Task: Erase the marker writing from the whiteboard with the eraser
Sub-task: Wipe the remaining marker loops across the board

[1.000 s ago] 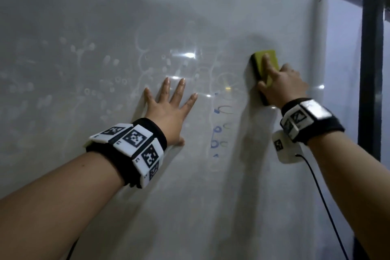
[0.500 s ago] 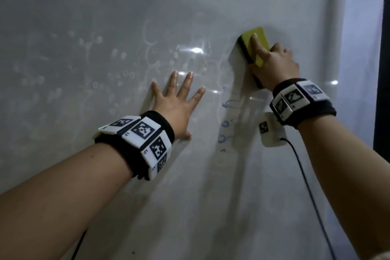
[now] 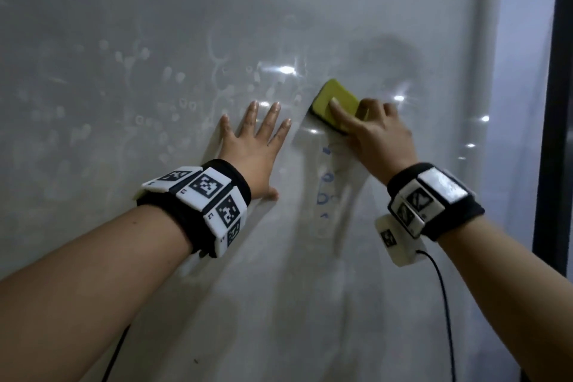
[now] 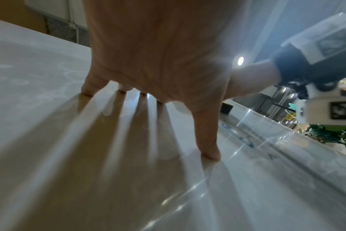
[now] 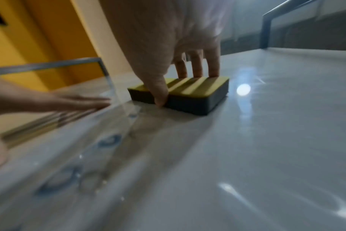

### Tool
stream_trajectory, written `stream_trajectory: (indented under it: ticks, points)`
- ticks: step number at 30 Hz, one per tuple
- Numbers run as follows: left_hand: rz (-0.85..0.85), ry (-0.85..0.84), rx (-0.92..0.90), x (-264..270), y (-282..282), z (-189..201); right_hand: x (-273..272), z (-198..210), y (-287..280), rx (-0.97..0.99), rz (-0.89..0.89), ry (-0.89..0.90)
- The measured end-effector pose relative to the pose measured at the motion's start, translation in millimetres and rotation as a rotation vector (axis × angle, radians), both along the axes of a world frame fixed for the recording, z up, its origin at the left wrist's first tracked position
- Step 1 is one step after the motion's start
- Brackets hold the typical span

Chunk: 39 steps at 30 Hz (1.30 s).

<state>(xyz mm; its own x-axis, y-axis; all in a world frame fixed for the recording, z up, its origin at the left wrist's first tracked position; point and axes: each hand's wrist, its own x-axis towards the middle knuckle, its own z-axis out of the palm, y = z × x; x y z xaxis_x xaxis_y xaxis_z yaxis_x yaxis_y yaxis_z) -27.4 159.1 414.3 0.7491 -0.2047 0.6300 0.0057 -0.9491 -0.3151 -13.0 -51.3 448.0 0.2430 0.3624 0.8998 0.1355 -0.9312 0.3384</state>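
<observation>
While the left hand [image 3: 249,146] lies flat, fingers spread, on the whiteboard [image 3: 310,304], the right hand [image 3: 376,136] grips the yellow eraser [image 3: 335,101] above blue marker writing [image 3: 325,195], near the board's right edge.

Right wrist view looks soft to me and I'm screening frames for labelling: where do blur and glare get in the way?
Right wrist view: blue marker writing is smeared by blur; the yellow-topped grey eraser stays readable beside a glare spot. Head view: sharper, with small glints on the glossy whiteboard. Left wrist view: streaky reflections below the spread left hand.
</observation>
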Motion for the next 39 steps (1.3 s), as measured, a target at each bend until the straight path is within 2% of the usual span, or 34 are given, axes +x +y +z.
stream_trajectory:
  ticks: [2,7,10,13,15,17,19,21,23,24,28,31,33,37,39]
  points:
    - [0.008,0.002,0.002,0,0,0,0,-7,-13,-0.078,0.009,-0.021]
    - [-0.014,-0.017,-0.038,0,2,0,7,9,-7,0.206,-0.079,0.044]
    - [-0.010,-0.041,-0.042,-2,19,-2,0,-11,-1,0.058,0.022,0.050]
    - [0.037,0.006,-0.040,-3,40,-5,3,-19,-23,-0.125,0.006,-0.030]
    - [0.047,0.035,-0.035,-4,46,-7,-1,-8,-23,-0.045,-0.014,0.011]
    - [0.050,0.046,-0.032,-5,46,-7,5,1,-20,0.147,-0.071,0.022]
    - [0.050,0.049,-0.036,-5,44,-7,0,-2,-5,0.215,-0.036,0.036]
    - [0.049,0.048,-0.038,-5,44,-7,-3,-16,5,0.118,0.054,0.040]
    - [0.046,0.041,-0.039,-5,45,-8,-1,-22,-5,0.002,0.056,-0.030]
    - [0.042,0.038,-0.042,-5,46,-8,-3,-19,-9,0.034,0.030,0.002]
    - [0.034,0.050,-0.050,-7,44,-9,0,-21,5,0.417,-0.064,0.129]
    - [0.043,0.056,-0.038,-5,43,-10,-2,-42,30,0.310,-0.042,0.142]
    - [0.033,0.061,-0.037,-3,43,-10,-2,-43,22,0.255,-0.039,0.149]
    - [0.022,0.063,-0.034,-2,44,-8,3,-36,22,0.563,-0.060,0.185]
    - [0.005,0.052,-0.027,-2,44,-8,2,-49,42,0.544,-0.070,0.183]
